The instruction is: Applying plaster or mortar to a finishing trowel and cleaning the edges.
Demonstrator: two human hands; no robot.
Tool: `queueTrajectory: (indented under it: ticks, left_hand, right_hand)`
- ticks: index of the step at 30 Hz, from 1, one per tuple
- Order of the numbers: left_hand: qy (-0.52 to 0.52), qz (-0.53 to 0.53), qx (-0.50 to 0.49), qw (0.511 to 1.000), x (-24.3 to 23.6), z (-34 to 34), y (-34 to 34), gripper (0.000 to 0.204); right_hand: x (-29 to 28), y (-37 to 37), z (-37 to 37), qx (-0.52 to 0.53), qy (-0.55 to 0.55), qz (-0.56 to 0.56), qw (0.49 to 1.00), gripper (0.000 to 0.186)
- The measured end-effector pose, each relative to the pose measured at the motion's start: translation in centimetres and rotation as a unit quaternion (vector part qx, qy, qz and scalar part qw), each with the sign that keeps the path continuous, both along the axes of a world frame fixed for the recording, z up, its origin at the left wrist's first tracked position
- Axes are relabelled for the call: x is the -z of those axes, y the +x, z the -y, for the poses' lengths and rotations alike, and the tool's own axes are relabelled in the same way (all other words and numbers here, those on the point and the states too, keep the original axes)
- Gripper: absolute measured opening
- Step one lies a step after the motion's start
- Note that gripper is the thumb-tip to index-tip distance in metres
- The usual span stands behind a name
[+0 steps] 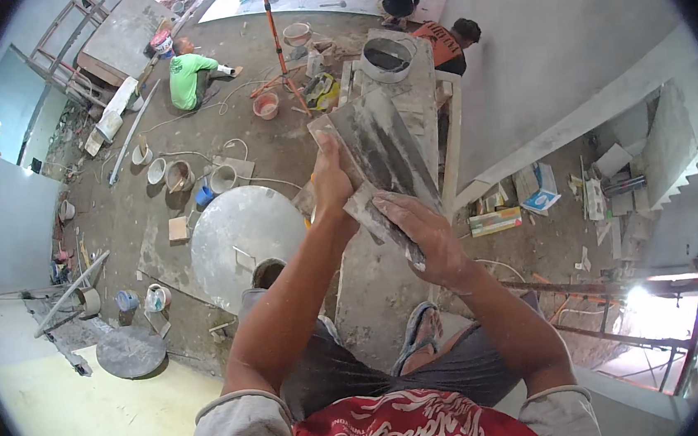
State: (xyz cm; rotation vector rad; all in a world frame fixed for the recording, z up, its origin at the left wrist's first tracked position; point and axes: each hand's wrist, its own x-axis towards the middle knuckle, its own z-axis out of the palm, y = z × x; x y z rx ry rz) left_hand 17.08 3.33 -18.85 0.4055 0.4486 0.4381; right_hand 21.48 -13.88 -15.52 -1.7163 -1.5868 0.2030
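Note:
My left hand (333,184) is closed on the near left edge of a plastering trowel (388,144), a broad flat board with dark grey smears and a pale edge. It is held up in front of me, tilted. In my right hand (427,238) is a smaller flat scraper (381,222), stained with dried plaster. The scraper's upper edge lies against or just in front of the trowel's lower end; I cannot tell whether they touch. Pale dust covers my right fingers. Both handles are hidden from view.
A round grey lid (234,228) lies left of my knees. Several buckets (179,176) and a cable are beyond it. A plank bench (405,101) carries a round tub (386,58). An orange tripod (273,38) stands ahead. Other people (191,76) sit or crouch nearby.

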Motion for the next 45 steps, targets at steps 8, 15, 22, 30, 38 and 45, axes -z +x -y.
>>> queueTrajectory:
  ticks: [8,15,22,30,38,45]
  left_hand:
    - [0.015,-0.034,0.000,0.999,2.5,0.9,0.2,0.065]
    - [-0.016,0.008,0.005,1.000,1.3,0.4,0.1,0.063]
    - [-0.035,-0.006,0.004,0.999,1.9,0.4,0.5,0.063]
    - [0.003,-0.103,-0.002,0.995,2.1,2.2,0.5,0.062]
    - [0.015,-0.071,-0.017,0.997,3.5,2.0,0.5,0.066]
    - [0.001,-0.033,0.006,0.999,2.1,-0.6,0.3,0.064]
  right_hand:
    - [-0.2,-0.1,-0.6,0.022,0.027,-0.025,0.999,0.058]
    - [-0.7,-0.3,-0.4,0.020,0.051,0.001,0.999,0.045]
    - [-0.3,-0.1,0.0,0.026,0.021,-0.039,0.999,0.051]
    - [-0.6,0.7,-0.4,0.043,0.040,-0.046,0.997,0.046]
    - [-0.7,0.3,-0.6,0.040,0.038,-0.042,0.998,0.045]
    - [0.0,0.4,0.0,-0.012,-0.001,-0.040,0.999,0.048]
